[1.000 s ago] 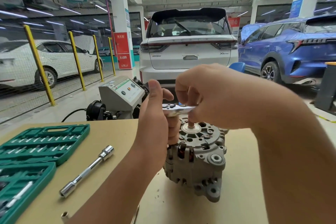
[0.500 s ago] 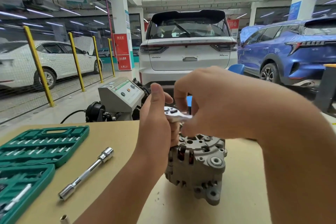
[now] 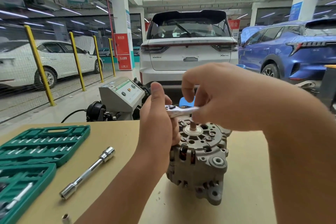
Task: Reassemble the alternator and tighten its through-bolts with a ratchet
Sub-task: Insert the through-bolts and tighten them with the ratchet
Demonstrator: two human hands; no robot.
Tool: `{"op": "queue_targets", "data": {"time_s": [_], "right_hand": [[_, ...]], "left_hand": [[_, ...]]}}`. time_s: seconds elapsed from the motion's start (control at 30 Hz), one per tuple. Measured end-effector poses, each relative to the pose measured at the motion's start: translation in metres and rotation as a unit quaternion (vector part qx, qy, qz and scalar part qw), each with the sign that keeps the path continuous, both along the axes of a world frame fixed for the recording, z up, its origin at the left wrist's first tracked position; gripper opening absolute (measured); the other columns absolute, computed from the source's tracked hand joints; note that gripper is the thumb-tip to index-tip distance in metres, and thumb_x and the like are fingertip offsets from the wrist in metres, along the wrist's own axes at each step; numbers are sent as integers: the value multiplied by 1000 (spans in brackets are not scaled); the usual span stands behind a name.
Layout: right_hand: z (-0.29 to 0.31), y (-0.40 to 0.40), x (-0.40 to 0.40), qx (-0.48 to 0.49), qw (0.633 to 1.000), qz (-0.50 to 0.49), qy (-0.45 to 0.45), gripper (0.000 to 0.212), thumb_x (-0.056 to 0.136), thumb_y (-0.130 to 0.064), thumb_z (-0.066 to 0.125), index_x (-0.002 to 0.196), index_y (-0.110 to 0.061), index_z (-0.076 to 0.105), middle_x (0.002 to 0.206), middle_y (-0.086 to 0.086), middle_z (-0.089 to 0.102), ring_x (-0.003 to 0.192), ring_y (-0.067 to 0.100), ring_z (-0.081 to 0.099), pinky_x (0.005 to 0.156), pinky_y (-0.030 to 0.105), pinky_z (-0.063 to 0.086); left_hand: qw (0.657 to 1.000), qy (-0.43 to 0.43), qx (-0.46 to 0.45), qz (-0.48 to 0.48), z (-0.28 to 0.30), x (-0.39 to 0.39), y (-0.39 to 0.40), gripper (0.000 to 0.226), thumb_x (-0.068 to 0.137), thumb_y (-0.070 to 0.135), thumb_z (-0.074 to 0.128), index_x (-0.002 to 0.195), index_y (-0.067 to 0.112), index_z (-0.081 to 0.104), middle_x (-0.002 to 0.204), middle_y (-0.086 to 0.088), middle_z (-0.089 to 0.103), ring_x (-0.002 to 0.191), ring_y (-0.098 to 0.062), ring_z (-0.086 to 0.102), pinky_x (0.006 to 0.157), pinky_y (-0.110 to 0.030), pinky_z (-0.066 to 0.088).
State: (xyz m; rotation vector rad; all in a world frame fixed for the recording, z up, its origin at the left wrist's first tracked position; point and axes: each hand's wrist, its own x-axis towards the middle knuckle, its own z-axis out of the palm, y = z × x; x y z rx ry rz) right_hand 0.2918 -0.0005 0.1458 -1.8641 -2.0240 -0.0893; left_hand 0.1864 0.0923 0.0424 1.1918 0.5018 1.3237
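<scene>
Fingers (image 3: pixel 189 85) of both hands clamp the ratchet (image 3: pixel 181 110) above the alternator (image 3: pixel 200 160) on a tan table (image 3: pixel 245 178); garage cars at twelve o'clock; signs blurred.

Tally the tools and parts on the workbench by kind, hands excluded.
Alternator: 1
Ratchet, held by both hands: 1
Extension bar with socket: 1
Loose socket at near edge: 1
Green tool case, open: 1
Total: 5

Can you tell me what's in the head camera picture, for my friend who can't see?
Two hands work a silver ratchet over a grey alternator on a tan table. The left hand steadies its head; the right hand holds the handle. A green socket case lies left.
</scene>
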Motion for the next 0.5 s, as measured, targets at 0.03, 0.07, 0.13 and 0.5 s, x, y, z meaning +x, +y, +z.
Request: {"op": "queue_targets", "data": {"time_s": [0.03, 0.07, 0.13, 0.5], "right_hand": [[-2, 2, 2, 10, 1000, -14, -8, 22, 86, -12, 71, 87, -30, 58, 89, -13, 59, 75, 5, 56, 59, 25, 51], [-3, 3, 3, 12, 1000, -22, -14, 21, 87, -12, 70, 88, -29, 58, 90, -13, 58, 76, 6, 55, 63, 26, 52], [-3, 3, 1, 11, 1000, -17, -13, 19, 86, -16, 72, 87, -30, 59, 86, -13, 56, 69, 4, 54, 57, 23, 50], [0, 1, -6, 10, 1000, -18, -15, 20, 89, -13, 70, 86, -30, 60, 88, -12, 59, 77, 6, 56, 61, 25, 49]], "left_hand": [[1000, -1, -3, -6, 1, 0, 0, 57, 87, 76, 44, 87, 19, 48, 41, 7, 30, 34, -10, 26, 38, -23, 25], [1000, 2, -4, -3, 2, -1, 0, 55, 90, 75, 45, 87, 20, 48, 43, 8, 31, 35, -10, 27, 39, -23, 27], [999, 22, 11, 27, 2, 0, 0, 48, 92, 70, 50, 86, 23, 54, 48, 6, 40, 41, -13, 36, 44, -28, 34], [993, 54, 76, 67, 4, 4, -10, 43, 94, 68, 46, 67, 36, 56, 53, 11, 37, 45, -9, 33, 47, -25, 29]]}}
